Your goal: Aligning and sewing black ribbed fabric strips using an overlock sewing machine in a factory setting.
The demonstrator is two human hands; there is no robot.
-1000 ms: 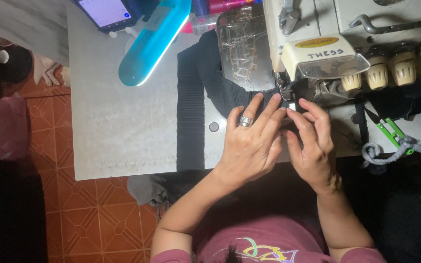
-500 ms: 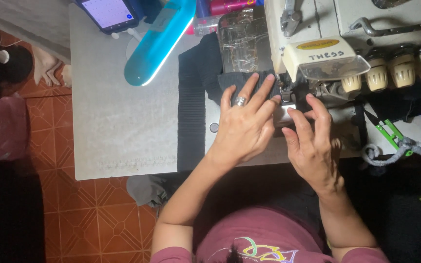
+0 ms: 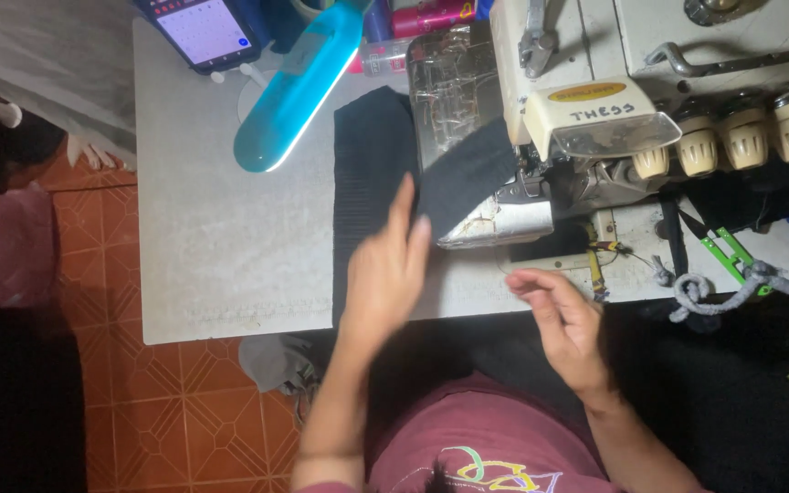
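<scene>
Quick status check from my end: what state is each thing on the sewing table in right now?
Left hand: open, fingertips on the black fabric strip.
Right hand: open, empty, off the fabric.
Black fabric strip: draped over the machine bed.
Ribbed black fabric: lying flat.
Phone: screen lit.
Blue lamp: lit.
Green snips: lying on table.

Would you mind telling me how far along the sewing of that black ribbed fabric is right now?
Done: the black ribbed strip lies off the needle area, draped over the sewing machine.
In hand: the left hand touches the strip's end; the right hand hovers empty by the table edge.
Left: another black ribbed piece lies flat beside the machine.
</scene>
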